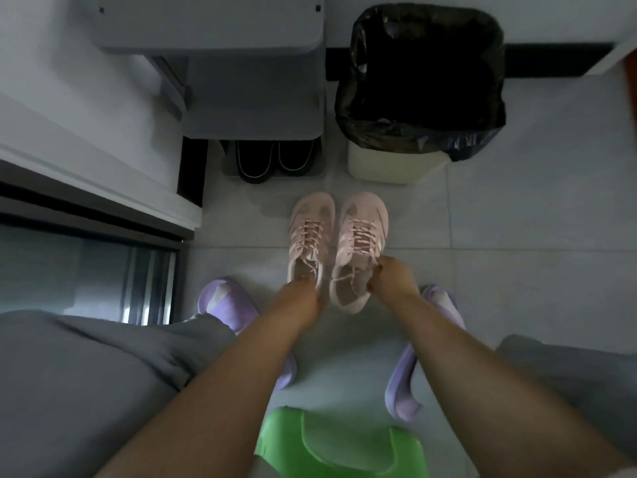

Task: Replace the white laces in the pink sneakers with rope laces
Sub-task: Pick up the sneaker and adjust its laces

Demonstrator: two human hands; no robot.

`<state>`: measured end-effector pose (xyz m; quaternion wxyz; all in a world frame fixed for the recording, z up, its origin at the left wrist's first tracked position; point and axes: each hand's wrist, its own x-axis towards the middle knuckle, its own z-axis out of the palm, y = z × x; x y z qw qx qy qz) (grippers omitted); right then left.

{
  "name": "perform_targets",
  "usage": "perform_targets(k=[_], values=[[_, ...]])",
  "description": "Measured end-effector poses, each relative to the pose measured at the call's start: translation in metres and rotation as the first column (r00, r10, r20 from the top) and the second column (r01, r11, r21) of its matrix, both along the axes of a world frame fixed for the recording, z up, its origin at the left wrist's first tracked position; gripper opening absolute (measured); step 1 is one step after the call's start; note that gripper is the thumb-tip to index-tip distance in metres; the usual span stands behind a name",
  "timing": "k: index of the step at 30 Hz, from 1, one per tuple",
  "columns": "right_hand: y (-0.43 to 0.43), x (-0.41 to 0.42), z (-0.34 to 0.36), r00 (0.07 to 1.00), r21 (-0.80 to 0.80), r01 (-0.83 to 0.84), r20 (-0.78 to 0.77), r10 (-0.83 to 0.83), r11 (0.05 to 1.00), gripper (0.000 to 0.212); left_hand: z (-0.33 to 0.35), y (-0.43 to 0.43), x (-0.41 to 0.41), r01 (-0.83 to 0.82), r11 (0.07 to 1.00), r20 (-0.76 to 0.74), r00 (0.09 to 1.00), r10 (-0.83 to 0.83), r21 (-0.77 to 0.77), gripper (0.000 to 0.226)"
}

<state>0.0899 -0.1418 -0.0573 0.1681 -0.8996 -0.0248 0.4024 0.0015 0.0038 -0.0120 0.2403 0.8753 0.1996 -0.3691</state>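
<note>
**Spotter:** What's nearest you?

**Operator:** The green stool (339, 446) under me, then my two forearms reaching down toward the floor (517, 270). In the head view the pink sneakers are side by side, toes pointing away from me. They lie between my purple slippers (220, 298) and the bin (379, 163).

**Spotter:** And your hands?

**Operator:** My left hand (303, 293) has its fingers curled over the heel collar of the left sneaker (310, 215). My right hand (391, 277) pinches the collar of the right sneaker (365, 212), with a loose lace end just beside it. I can't tell whether the soles are touching the tiles.

**Spotter:** How will they handle?

**Operator:** Light, I'd judge, with soft uppers that fold if squeezed, so I'd hold them by the stiffer heel. The laces (363, 236) look thin and limp, and they're still threaded. I'd take each one by its hard tip and draw it out eyelet by eyelet.
</note>
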Motion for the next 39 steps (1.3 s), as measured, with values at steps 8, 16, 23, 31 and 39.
perform_targets(k=[8,16,23,31,39], values=[[-0.016,0.000,0.126,0.991,0.218,-0.041,0.135,0.011,0.975,0.019,0.100,-0.018,0.036,-0.192,0.973,0.267,0.938,0.221,-0.128,0.047],[-0.046,-0.082,0.266,0.844,0.258,-0.281,0.525,0.110,0.924,0.030,0.247,-0.033,-0.010,-0.072,0.995,0.407,0.913,0.040,0.063,0.071],[-0.071,-0.136,0.298,0.656,0.170,-0.461,0.726,0.206,0.871,0.029,0.261,-0.057,-0.092,-0.090,0.989,0.741,0.655,0.148,-0.118,0.088],[-0.076,-0.145,0.290,0.691,0.422,-0.337,0.718,-0.083,0.842,0.026,0.252,-0.068,-0.108,-0.137,0.977,0.765,0.608,0.212,-0.162,0.091],[-0.068,-0.140,0.286,0.658,0.460,-0.361,0.742,-0.129,0.811,0.012,0.252,-0.068,-0.104,-0.159,0.978,0.810,0.551,0.200,-0.134,0.036]])
